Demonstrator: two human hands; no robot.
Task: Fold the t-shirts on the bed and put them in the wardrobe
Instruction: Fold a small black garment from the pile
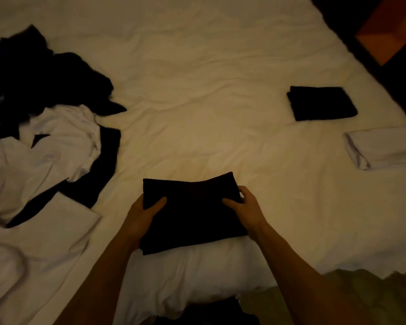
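A folded black t-shirt [192,212] lies at the near middle of the white bed [209,113]. My left hand [143,214] grips its left edge, thumb on top. My right hand [244,207] grips its right edge, thumb on top and fingers curled round the side. A second folded black t-shirt [321,103] lies at the right. A folded white t-shirt [382,148] sits just nearer than it, by the right edge. A loose heap of unfolded black t-shirts [38,76] and white t-shirts [56,141] covers the left side.
Dark wooden furniture with an orange-brown panel [389,26] stands past the bed's far right corner. The bed's near edge drops off at the lower right onto a greenish floor [373,292]. Wrinkled bare sheet fills the bed's middle.
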